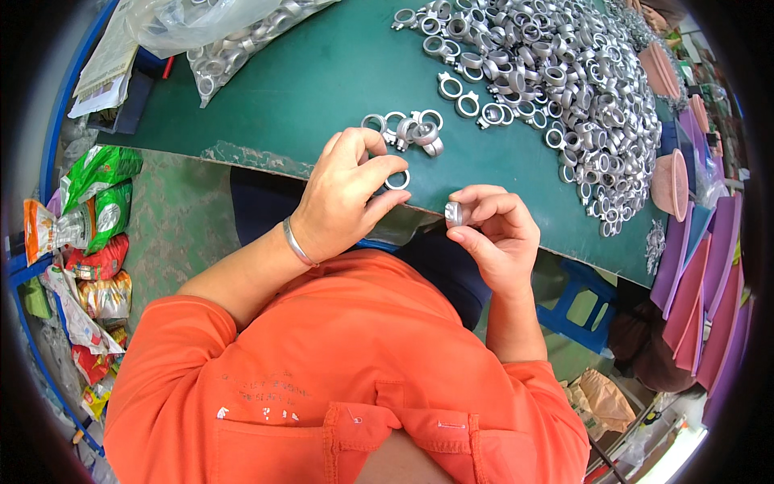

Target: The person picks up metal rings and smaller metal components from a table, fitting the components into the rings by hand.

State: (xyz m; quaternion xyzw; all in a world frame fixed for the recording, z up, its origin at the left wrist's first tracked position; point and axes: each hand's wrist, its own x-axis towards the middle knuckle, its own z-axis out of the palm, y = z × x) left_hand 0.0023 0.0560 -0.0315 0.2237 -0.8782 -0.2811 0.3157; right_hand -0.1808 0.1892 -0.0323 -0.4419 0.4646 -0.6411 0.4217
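Observation:
My left hand [348, 189], with a metal bangle on its wrist, is at the table's near edge. Its thumb and index finger close around a silver metal ring [388, 185], whose open circle faces up. To the right, my right hand [497, 230] pinches another silver ring clamp [454, 214] between thumb and fingers, turned edge-on with its small lugs showing. Just beyond my left fingertips lies a small group of similar ring clamps [427, 133], some leaning on one another. My fingers partly hide the nearest of them.
A big heap of ring clamps [556, 77] covers the right of the green table [322, 89]. A plastic bag of parts [242, 50] lies at the back left. Pink and purple bins [700, 274] line the right; a blue stool [576, 305] stands below. Colourful packets [101, 202] hang left.

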